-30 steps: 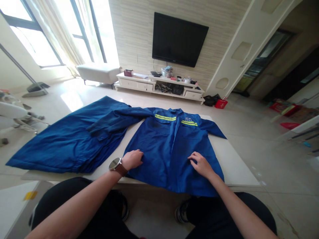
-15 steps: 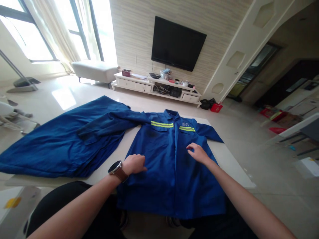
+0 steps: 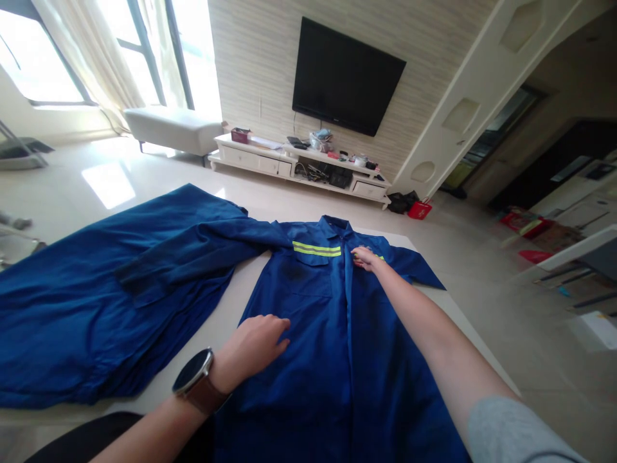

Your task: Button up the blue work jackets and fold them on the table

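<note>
My right hand (image 3: pixel 365 258), arm outstretched, fingers part-curled, reaches the chest of a blue jacket (image 3: pixel 313 334); I cannot tell whether it grips cloth. The jacket lies beneath on the worktop (image 3: pixel 243 289), long axis running away, collar (image 3: pixel 336 225) just beyond that nearer hand. My left hand (image 3: pixel 253 344), loosely open, empty, is palm-down over the front.

Right hand (image 3: pixel 365 258) at blue jacket (image 3: pixel 308 321) chest, left hand (image 3: pixel 254 344) over front.

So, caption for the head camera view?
Right hand at the chest of a blue work jacket, left hand over its front.
</note>
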`<state>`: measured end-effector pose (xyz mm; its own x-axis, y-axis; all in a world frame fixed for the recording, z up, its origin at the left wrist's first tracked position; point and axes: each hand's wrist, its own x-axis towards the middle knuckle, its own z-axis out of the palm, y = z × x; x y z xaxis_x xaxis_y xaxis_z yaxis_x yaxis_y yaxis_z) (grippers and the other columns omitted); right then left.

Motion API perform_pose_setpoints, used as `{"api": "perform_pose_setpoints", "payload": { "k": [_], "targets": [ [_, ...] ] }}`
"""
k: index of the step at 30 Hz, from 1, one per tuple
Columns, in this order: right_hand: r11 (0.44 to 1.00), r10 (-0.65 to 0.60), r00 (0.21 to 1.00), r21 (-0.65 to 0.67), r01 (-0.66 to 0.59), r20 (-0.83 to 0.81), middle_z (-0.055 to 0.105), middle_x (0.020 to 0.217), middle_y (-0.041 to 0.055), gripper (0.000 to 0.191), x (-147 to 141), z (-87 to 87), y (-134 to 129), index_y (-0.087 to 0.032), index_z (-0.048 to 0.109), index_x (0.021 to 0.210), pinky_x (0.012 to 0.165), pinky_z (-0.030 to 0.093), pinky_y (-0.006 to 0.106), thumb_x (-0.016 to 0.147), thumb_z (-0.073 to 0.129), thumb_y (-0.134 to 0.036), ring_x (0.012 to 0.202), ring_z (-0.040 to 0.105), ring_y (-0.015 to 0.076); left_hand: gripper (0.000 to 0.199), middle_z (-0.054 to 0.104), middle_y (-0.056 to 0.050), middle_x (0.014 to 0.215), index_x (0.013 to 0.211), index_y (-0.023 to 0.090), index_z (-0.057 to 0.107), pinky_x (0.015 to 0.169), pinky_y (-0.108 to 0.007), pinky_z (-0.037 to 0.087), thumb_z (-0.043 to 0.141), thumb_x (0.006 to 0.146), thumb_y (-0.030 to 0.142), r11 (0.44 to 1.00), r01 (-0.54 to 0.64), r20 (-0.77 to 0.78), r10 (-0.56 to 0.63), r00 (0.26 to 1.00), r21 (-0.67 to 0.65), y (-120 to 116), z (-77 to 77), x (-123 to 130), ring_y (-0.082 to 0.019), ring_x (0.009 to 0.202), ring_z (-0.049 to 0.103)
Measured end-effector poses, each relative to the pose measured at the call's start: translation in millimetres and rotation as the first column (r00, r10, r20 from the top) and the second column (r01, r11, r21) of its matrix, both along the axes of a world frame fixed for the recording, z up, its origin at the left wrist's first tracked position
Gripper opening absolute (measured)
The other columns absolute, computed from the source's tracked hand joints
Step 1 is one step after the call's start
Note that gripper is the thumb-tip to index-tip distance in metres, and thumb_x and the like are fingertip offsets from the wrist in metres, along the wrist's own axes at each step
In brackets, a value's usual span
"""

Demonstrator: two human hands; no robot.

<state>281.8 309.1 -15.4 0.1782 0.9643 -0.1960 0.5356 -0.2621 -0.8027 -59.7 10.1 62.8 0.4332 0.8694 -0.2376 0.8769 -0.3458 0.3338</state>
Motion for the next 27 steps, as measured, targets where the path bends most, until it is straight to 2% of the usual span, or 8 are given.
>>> {"api": "perform_pose_setpoints", "payload": {
  "k": [3, 6, 9, 11, 17, 19, 24, 27],
  "targets": [
    [0.997, -0.024, 0.997, 0.072, 0.019, 0.067, 0.069, 0.080, 0.0024, 0.009, -12, -8.7, 19, -0.014, 0.066, 0.093, 0.067, 0.057, 0.027, 0.086, 0.063, -0.020, 0.069, 0.066, 0.0141, 0.024, 0.075, -0.010, 0.102, 0.106, 0.022, 0.070, 0.080, -0.039, 0.054, 0.050, 0.095, 0.028, 1.000, 0.015, 0.027, -0.015, 1.000, -0.014, -1, -1.6, 0, -0.031, 0.094, 0.073],
    [0.981, -0.048, 0.983, 0.192, 0.013, 0.179, 0.073, 0.088, 0.0053, 0.021, -19, -10.4, 34, -0.016, 0.071, 0.095, 0.081, 0.057, 0.031, 0.078, 0.060, -0.016, 0.084, 0.069, 0.0192, 0.024, 0.075, -0.009, 0.101, 0.103, 0.022, 0.069, 0.080, -0.039, 0.054, 0.047, 0.095, 0.025, 0.999, 0.039, 0.067, -0.037, 0.997, -0.023, -5, -2.5, 2, -0.029, 0.094, 0.073],
    [0.960, -0.011, 0.952, 0.270, -0.075, 0.305, 0.074, 0.103, 0.0071, 0.034, -25, -9.2, 43, -0.017, 0.073, 0.101, 0.095, 0.052, 0.033, 0.071, 0.058, -0.011, 0.098, 0.068, 0.0214, 0.023, 0.075, -0.009, 0.101, 0.104, 0.022, 0.069, 0.081, -0.039, 0.054, 0.048, 0.094, 0.024, 0.998, 0.057, 0.088, -0.054, 0.995, -0.036, -8, -0.1, 5, -0.030, 0.095, 0.072],
    [0.947, 0.038, 0.924, 0.283, -0.155, 0.380, 0.073, 0.109, 0.0072, 0.044, -31, -10.3, 46, -0.018, 0.072, 0.108, 0.098, 0.050, 0.032, 0.068, 0.058, -0.008, 0.101, 0.066, 0.0213, 0.023, 0.074, -0.009, 0.100, 0.104, 0.021, 0.069, 0.082, -0.039, 0.054, 0.049, 0.095, 0.024, 0.997, 0.066, 0.100, -0.061, 0.993, -0.046, -10, 2.9, 7, -0.030, 0.096, 0.072],
    [0.935, 0.095, 0.837, 0.240, -0.261, 0.539, 0.067, 0.126, 0.0123, 0.074, -44, -25.1, 46, -0.016, 0.051, 0.142, 0.098, 0.050, 0.033, 0.070, 0.063, -0.006, 0.110, 0.064, 0.0236, 0.018, 0.074, -0.009, 0.097, 0.096, 0.020, 0.067, 0.082, -0.039, 0.055, 0.050, 0.094, 0.023, 0.994, 0.093, 0.103, -0.087, 0.991, -0.049, -16, 3.9, 11, -0.030, 0.093, 0.073],
    [0.937, 0.130, 0.803, 0.193, -0.291, 0.581, 0.064, 0.133, 0.0130, 0.071, -46, -30.3, 45, -0.016, 0.052, 0.143, 0.102, 0.049, 0.032, 0.073, 0.064, -0.007, 0.117, 0.063, 0.0245, 0.017, 0.074, -0.010, 0.097, 0.097, 0.020, 0.067, 0.083, -0.039, 0.055, 0.051, 0.094, 0.023, 0.993, 0.104, 0.101, -0.097, 0.990, -0.059, -17, 0.8, 12, -0.029, 0.093, 0.073],
    [0.931, 0.219, 0.707, 0.072, -0.357, 0.673, 0.059, 0.140, 0.0111, 0.051, -48, -36.4, 44, -0.018, 0.066, 0.134, 0.111, 0.042, 0.029, 0.082, 0.062, -0.015, 0.128, 0.057, 0.0256, 0.017, 0.073, -0.011, 0.096, 0.099, 0.019, 0.068, 0.085, -0.040, 0.054, 0.052, 0.094, 0.023, 0.988, 0.134, 0.110, -0.125, 0.986, -0.074, -20, -7.0, 17, -0.029, 0.093, 0.072],
    [0.932, 0.244, 0.661, 0.017, -0.363, 0.710, 0.057, 0.143, 0.0116, 0.051, -49, -34.1, 46, -0.018, 0.065, 0.137, 0.112, 0.041, 0.028, 0.085, 0.062, -0.022, 0.131, 0.055, 0.0269, 0.017, 0.073, -0.010, 0.095, 0.099, 0.018, 0.067, 0.087, -0.041, 0.054, 0.052, 0.094, 0.022, 0.988, 0.137, 0.116, -0.129, 0.985, -0.068, -22, -9.5, 19, -0.029, 0.092, 0.072]
  ]
}}
